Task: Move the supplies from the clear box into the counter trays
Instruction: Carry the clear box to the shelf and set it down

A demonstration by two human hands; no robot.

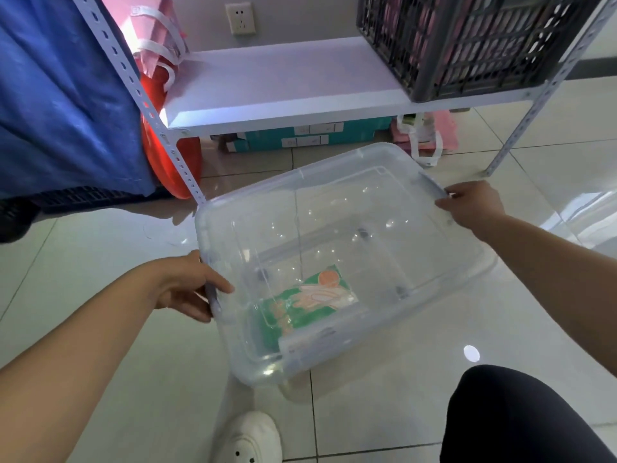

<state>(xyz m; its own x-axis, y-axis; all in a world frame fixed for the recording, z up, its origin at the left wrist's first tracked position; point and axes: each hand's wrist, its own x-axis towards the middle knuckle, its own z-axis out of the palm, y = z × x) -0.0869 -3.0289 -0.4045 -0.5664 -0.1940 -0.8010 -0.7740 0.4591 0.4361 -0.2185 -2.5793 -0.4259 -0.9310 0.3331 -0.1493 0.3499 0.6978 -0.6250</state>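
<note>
A clear plastic box [417,192] with small wheels is held tilted above the tiled floor in front of a shelf. My left hand [190,289] grips its left rim, thumb inside and fingers under the edge. My right hand [470,202] grips the handle on its far right rim. Inside the box lies one green packet [300,312] printed with pink gloves, slid toward the near corner. The rest of the box interior shows only floor through it.
A white metal shelf [283,81] stands ahead with a dark mesh crate [474,45] on it. Teal boxes [300,137] and pink bags [424,135] sit beneath. A red basin [167,155] and blue cloth [60,95] are left. My white shoe [250,439] and dark knee [521,419] are below.
</note>
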